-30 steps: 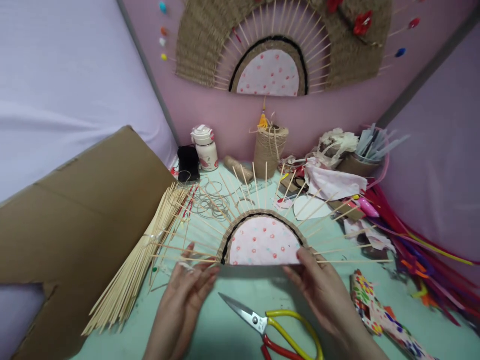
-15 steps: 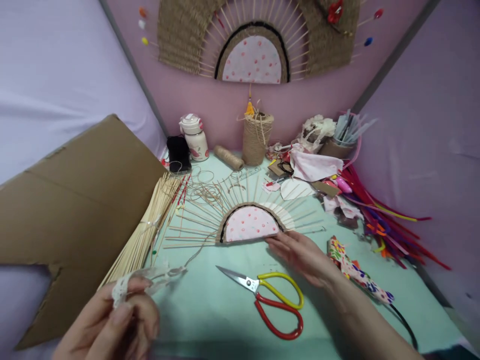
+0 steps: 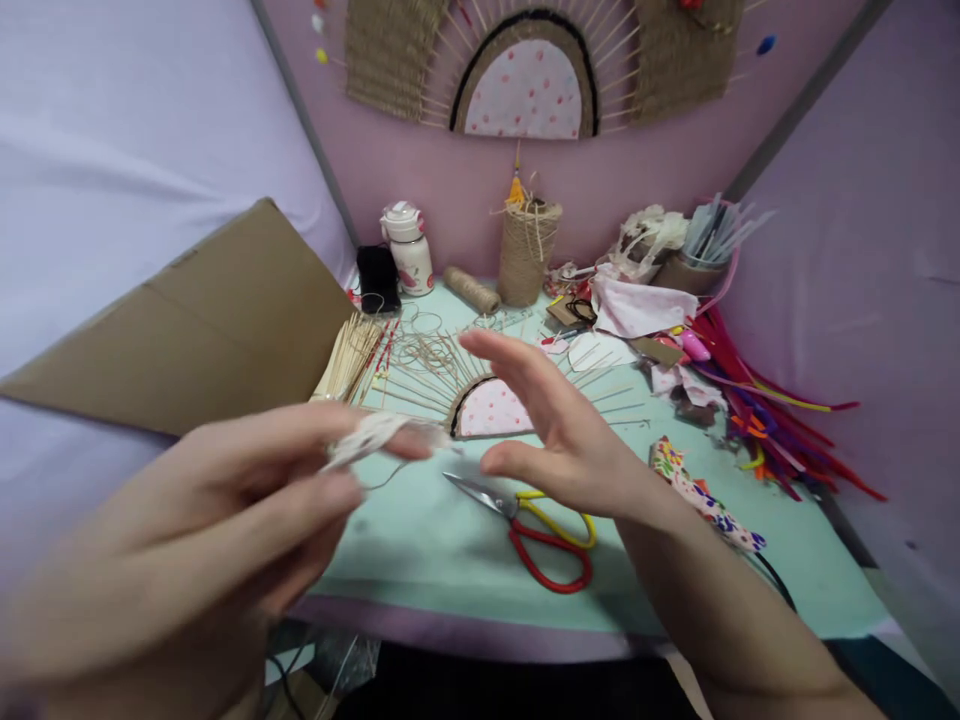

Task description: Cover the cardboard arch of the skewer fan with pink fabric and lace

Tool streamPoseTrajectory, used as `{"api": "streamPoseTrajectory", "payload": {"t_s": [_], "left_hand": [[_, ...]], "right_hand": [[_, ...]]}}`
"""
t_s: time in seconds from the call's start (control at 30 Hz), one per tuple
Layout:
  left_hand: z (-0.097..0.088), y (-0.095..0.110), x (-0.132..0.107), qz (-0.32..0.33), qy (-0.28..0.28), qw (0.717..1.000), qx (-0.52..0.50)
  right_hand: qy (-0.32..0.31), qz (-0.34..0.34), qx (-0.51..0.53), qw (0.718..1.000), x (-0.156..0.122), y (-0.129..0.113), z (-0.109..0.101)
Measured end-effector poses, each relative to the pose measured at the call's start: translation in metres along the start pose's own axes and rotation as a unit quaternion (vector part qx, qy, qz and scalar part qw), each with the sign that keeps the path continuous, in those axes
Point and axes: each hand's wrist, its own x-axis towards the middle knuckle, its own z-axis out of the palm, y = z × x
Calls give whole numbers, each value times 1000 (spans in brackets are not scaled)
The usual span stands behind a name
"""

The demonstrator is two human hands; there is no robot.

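white strip pinched in left hand, half-round fan flat on the table

person's left hand [image 3: 210, 530]: raised in front of the table [image 3: 420, 550], thumb and forefinger pressed together on a white strip [image 3: 375, 430]. strip looks folded over the forefinger; motion blur softens it. long axis runs roughly left to right, its free end pointing right, towards the other hand. a thin thread [image 3: 390, 480] curves just below; cannot tell if it joins the strip.

right hand [image 3: 559, 435]: released, nothing in it, fingers extended and pointing left and away from the person, thumb well apart from them. it blocks the view of part of the fan [image 3: 487, 405].

fan: mid-table, beyond both hands. straight edge faces the person, arch faces the back wall. long axis lies left to right along that edge; thin sticks spread outward from the arch. pink-dotted white middle, dark braid around it.

scissors [image 3: 512, 507]: on the table, nearer the person than the fan. blades together, tip pointing left and slightly away, red and yellow handles to the right.

left of the fan, a bundle of sticks [image 3: 349, 360]; at the back, an upright spool of twine [image 3: 529, 255].
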Motion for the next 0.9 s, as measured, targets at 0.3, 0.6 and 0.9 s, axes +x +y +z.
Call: {"api": "streamPoseTrajectory", "payload": {"t_s": [0.3,0.6,0.9], "left_hand": [[4,50,104,6,-188,972,137],[-6,28,125,-24,-141,973,184],[-24,4,136,-36,-118,973,194]], "right_hand": [[-70,166,-16,984,-1,9,-43],[40,91,-477,873,-45,45,-84],[88,119,-378,914,-68,63,-80]]}}
